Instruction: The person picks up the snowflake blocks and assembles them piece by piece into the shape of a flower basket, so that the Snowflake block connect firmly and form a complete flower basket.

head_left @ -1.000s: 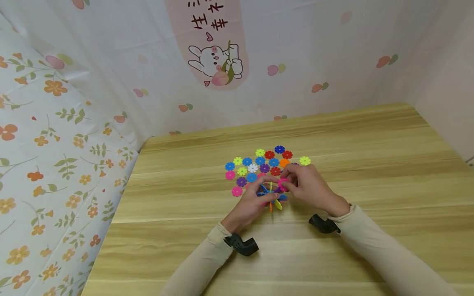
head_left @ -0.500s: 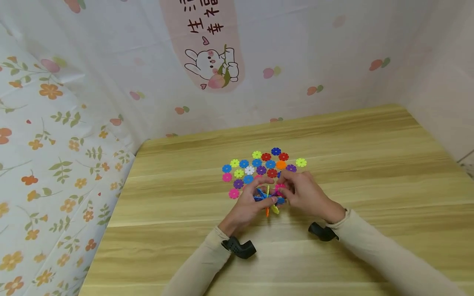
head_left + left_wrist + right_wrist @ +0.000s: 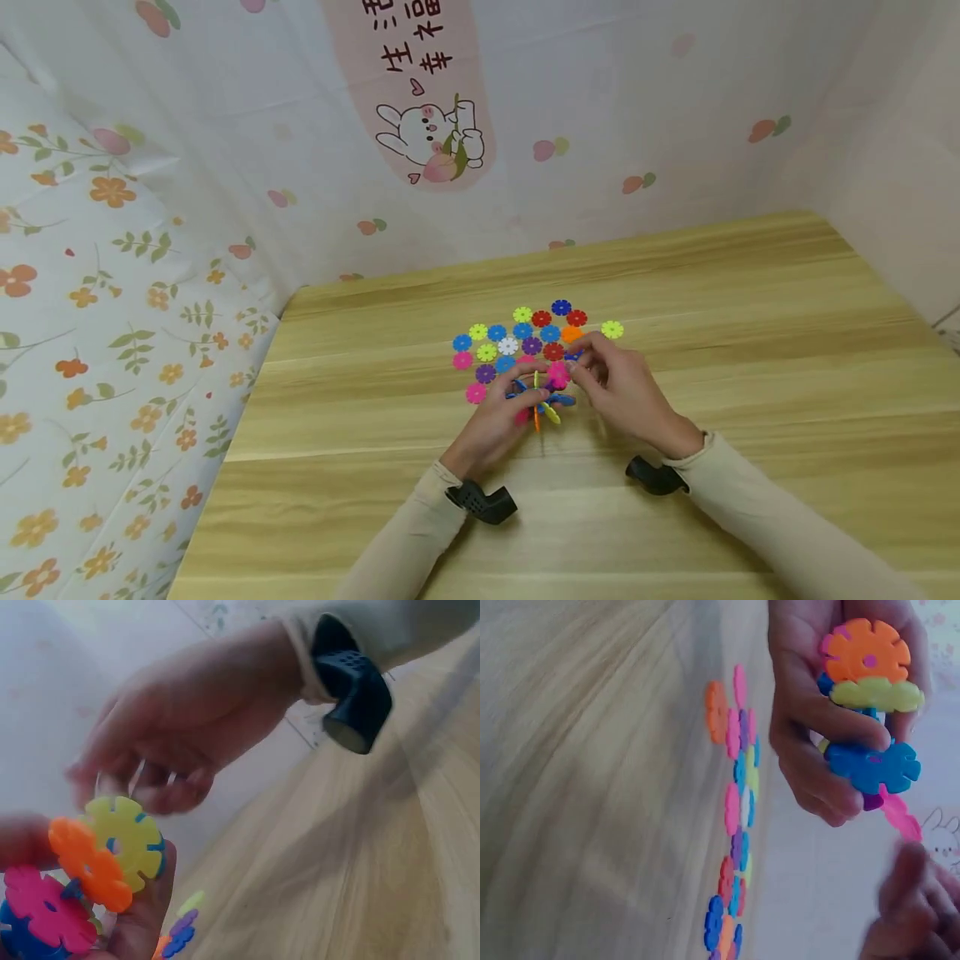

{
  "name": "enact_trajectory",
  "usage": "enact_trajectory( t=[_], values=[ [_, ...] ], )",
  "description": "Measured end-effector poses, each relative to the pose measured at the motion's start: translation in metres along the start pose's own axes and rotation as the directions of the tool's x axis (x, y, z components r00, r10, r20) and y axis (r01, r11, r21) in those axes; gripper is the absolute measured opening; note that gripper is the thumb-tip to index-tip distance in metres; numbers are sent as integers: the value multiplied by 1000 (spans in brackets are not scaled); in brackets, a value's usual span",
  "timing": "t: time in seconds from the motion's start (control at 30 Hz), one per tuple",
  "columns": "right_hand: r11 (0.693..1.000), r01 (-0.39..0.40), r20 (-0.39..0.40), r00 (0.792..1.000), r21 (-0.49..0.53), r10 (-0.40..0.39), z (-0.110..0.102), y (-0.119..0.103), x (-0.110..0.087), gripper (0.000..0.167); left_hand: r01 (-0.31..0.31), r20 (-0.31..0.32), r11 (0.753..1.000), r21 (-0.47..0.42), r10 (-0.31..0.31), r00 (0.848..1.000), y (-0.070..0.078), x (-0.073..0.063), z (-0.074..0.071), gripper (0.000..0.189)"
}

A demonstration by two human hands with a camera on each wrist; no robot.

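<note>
My left hand (image 3: 497,421) grips a cluster of slotted plastic snowflake discs joined at several angles. In the left wrist view its yellow disc (image 3: 129,838), orange disc (image 3: 90,864) and pink disc (image 3: 49,909) face the camera. From the right wrist, a blue disc (image 3: 877,766) shows between the left fingers. Another pink disc (image 3: 901,816) juts from the cluster's end by a purple one. My right hand (image 3: 626,387) is beside that pink disc, fingers loosely bent, its blurred fingertips (image 3: 909,859) just off the disc's edge. The left palm hides part of the cluster.
Loose snowflake discs in many colours lie flat on the wooden table (image 3: 337,500) behind the hands, among them a white disc (image 3: 507,346) and a yellow-green disc (image 3: 612,329) off to the right. A patterned curtain (image 3: 600,100) hangs behind the table.
The right hand's pinch on the pink disc has come off, and the disc now stays on the cluster. The left hand still holds the cluster, slightly turned. The head view has shifted a little.
</note>
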State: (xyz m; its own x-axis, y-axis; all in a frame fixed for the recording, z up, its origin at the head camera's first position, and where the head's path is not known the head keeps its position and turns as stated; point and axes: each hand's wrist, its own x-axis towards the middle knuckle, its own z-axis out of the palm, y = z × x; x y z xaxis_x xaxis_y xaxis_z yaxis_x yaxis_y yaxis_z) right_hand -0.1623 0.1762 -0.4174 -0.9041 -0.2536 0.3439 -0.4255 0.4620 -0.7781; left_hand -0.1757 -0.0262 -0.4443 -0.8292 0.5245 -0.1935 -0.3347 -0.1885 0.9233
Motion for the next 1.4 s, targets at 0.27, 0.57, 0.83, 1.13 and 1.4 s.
enact_trajectory(
  t=[0.27, 0.57, 0.83, 1.13, 1.4],
  values=[
    [955, 253, 36, 967, -156, -250, 6, -1, -8, 16, -12, -41, 998, -62, 10, 999, 10, 0, 2, 37],
    [889, 389, -3, 916, -241, -402, 5, -12, -8, 19, -106, 25, 991, -83, 109, 994, 24, -4, 15, 35],
    [779, 469, 125, 878, -416, -462, 0, -32, -3, 14, -113, 51, 993, 20, 112, 992, 28, -8, 18, 36],
    [892, 387, 25, 919, -233, -393, 0, -15, -2, 18, -96, 17, 990, -106, 98, 995, 27, -3, 8, 27],
    [952, -48, 153, 983, -301, 98, -35, 47, 25, 9, -59, -21, 998, -25, 59, 998, 23, -1, -12, 28]
  ],
)
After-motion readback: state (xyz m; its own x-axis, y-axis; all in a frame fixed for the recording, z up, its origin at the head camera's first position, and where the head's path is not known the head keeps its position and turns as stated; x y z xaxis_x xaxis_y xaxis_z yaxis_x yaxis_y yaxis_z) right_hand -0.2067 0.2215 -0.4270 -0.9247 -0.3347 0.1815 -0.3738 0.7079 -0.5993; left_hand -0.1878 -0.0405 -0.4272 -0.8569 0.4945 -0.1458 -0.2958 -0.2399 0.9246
